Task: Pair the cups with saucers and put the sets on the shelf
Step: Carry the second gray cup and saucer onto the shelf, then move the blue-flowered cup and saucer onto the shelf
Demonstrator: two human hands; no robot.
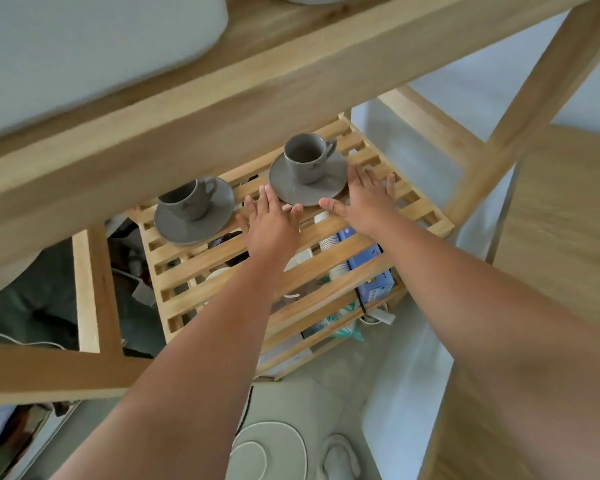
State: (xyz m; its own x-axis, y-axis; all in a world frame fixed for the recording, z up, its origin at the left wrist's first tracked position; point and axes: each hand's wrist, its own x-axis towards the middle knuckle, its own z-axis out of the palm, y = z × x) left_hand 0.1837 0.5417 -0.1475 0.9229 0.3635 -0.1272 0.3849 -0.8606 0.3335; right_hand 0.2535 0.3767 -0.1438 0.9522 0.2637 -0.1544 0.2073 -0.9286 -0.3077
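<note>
Two grey cup-and-saucer sets stand on a slatted wooden shelf [326, 233]. The far set is a grey cup [307, 157] upright on its grey saucer [291, 188]. The left set is a second cup [187, 199] on a second saucer [177, 226], partly hidden by the wooden beam above. My left hand [272, 223] lies flat with fingers spread at the far saucer's near left rim. My right hand [368, 199] is open at its near right rim, thumb close to the saucer's edge. Neither hand grips anything.
A thick wooden beam [187, 109] of the upper shelf crosses overhead, and a slanted post [534, 91] stands at the right. Under the slats lie stacked paper cups [333, 251], a blue box [374, 271] and packets. A round white object [271, 452] sits on the floor below.
</note>
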